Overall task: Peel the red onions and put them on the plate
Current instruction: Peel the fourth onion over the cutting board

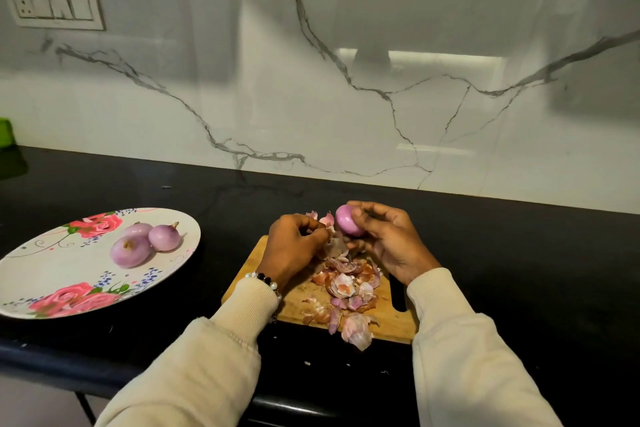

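Observation:
My right hand [388, 239] grips a smooth pink-purple red onion [347, 219] above the far end of the wooden cutting board [391, 319]. My left hand [294, 244], just left of the onion, pinches a strip of pale onion skin [327, 224] beside it. Loose skins [346, 288] are heaped on the board. A white floral plate [52, 274] at the left carries three peeled onions [145, 243] near its far rim.
The board lies on a black countertop [519, 253] backed by a white marble wall. A switch panel [57, 9] is mounted high on the left wall. A green object [6, 133] peeks in at the left edge. The counter's front edge runs below the plate.

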The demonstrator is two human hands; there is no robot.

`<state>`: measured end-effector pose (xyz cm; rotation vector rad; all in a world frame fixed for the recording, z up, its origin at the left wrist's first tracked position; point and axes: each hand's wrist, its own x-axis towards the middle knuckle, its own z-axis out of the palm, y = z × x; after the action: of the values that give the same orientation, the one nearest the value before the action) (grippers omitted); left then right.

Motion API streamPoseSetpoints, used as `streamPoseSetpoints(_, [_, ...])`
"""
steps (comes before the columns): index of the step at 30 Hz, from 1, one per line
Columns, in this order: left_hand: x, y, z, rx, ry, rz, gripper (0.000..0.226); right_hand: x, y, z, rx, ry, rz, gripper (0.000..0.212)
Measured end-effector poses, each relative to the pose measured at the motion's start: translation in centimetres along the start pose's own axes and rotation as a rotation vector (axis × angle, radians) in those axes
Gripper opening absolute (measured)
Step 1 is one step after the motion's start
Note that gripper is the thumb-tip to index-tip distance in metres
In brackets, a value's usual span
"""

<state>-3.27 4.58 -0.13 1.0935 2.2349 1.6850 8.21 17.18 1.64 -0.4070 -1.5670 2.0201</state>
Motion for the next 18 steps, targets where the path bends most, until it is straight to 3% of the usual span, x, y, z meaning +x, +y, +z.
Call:
streamPoseSetpoints(6, [0.1,-0.3,0.1,0.045,0.017,0.043,0.011,0.0,-0.5,-0.4,0.181,0.07,0.037,0.025])
streamPoseSetpoints(13, [0.7,-1.6,0.3,0.287,0.02,0.173,0.018,0.0,-0.4,-0.3,0.189,0.052,0.078,0.025])
streamPoseSetpoints(18, [0.4,-1.1,0.5,0.16,0.047,0.248,0.008,0.1,-0.3,-0.2,0.171,0.056,0.065,0.018])
